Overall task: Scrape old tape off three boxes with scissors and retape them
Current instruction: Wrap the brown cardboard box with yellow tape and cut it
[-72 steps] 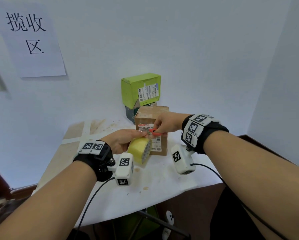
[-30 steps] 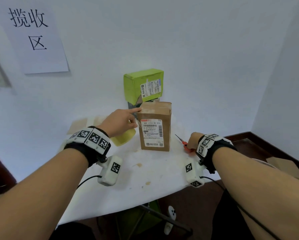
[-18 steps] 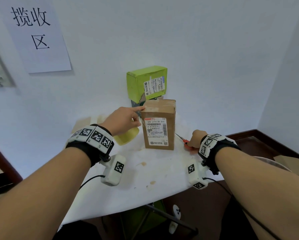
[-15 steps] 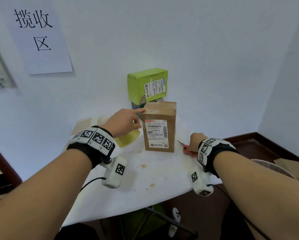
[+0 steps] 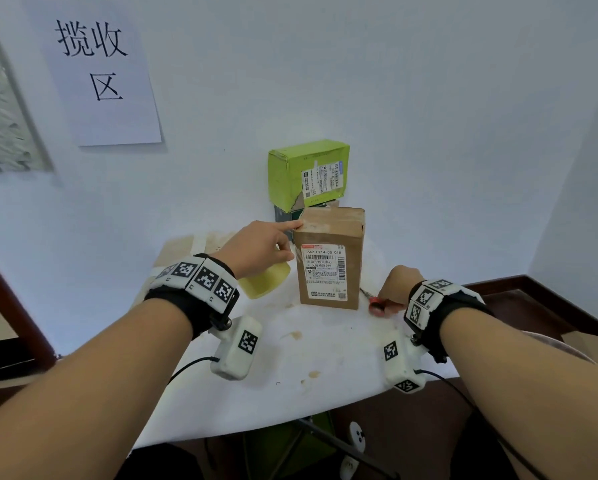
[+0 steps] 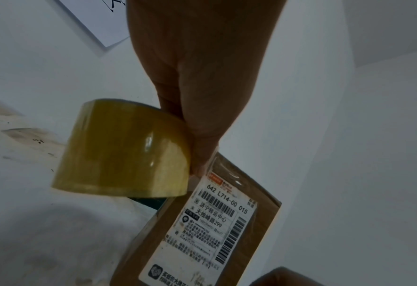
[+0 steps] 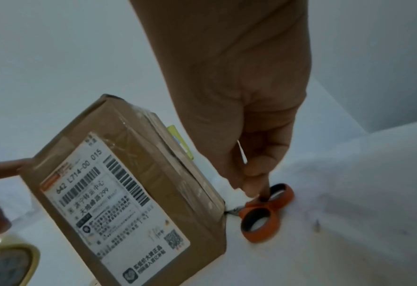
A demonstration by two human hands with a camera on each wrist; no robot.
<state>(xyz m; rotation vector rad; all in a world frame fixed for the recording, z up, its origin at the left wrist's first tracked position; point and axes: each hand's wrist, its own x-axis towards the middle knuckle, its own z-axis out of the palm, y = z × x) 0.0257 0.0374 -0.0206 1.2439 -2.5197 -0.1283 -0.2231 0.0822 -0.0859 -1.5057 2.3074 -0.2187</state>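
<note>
- Brown box (image 5: pixel 330 258) stands upright on the white table (image 5: pixel 290 358), shipping label facing the person; clear tape runs over its top and down the side.
- Left hand (image 5: pixel 256 252) is just left of the brown box, near its top: index finger (image 5: pixel 290 225) straight, tip touching the box's top left edge; thumb rests against the box's left front edge by the label.
- Tape roll (image 6: pixel 124 151), yellowish, sits under the left hand, left of the brown box & close to it. In the left wrist view the lower fingers lie against the roll's side; can't tell if they actually grip it or just rest there.
- Right hand (image 5: pixel 398 284) is down at the table, right of the brown box's bottom corner, fingers curled. Right wrist view: one finger goes into a handle ring of the scissors (image 7: pixel 263 211), so the hand is hooked on them.
- Scissors: orange handles flat on the table, right of the brown box; blades point toward the box's lower right corner & the tip looks to touch it.
- Green box (image 5: pixel 308 173) behind the brown box, higher up, w/ a white label & a torn lower edge. It sits on a dark box (image 5: pixel 285 214), mostly hidden behind the brown one.
- Paper sign (image 5: pixel 100 74) w/ handwritten characters hangs on the wall, up & left of the brown box.
- Table has a few brownish stains in front of the brown box.
</note>
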